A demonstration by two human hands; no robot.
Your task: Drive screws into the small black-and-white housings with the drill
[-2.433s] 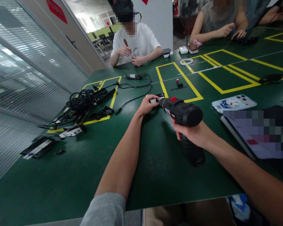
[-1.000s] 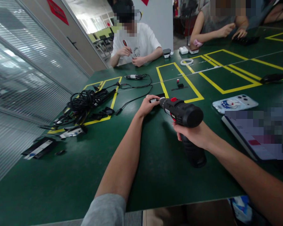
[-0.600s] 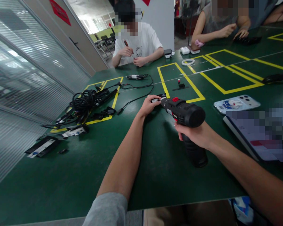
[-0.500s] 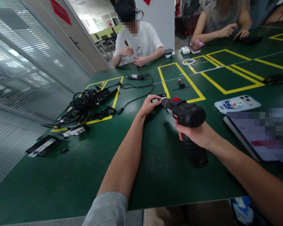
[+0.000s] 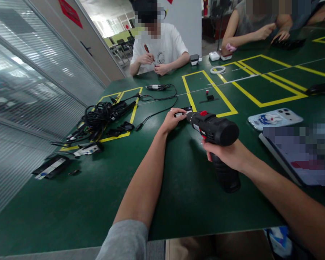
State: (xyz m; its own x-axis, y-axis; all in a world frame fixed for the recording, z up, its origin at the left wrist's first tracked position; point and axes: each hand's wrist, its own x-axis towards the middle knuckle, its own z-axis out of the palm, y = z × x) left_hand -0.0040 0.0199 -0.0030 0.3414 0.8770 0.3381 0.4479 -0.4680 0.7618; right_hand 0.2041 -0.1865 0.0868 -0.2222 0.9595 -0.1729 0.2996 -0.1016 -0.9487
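Right hand (image 5: 224, 153): your fingers are wrapped around the handle of the black drill (image 5: 215, 127), its nose aimed away from you, towards your other hand; whether the trigger is pressed, I cannot tell.
Left hand (image 5: 172, 119): your fingertips are closed on the small black-and-silver piece (image 5: 189, 108), just ahead of the drill's nose and partly hidden by your fingers.
Drilling step: you appear to be setting or running the tip against that piece; the contact is too small to make out.
Next move: it seems to call for a firm left hold and a straight line from drill to piece.
Cable bundle (image 5: 99, 116): well left of your left hand.
Phone (image 5: 275, 119): right of your drill grip.
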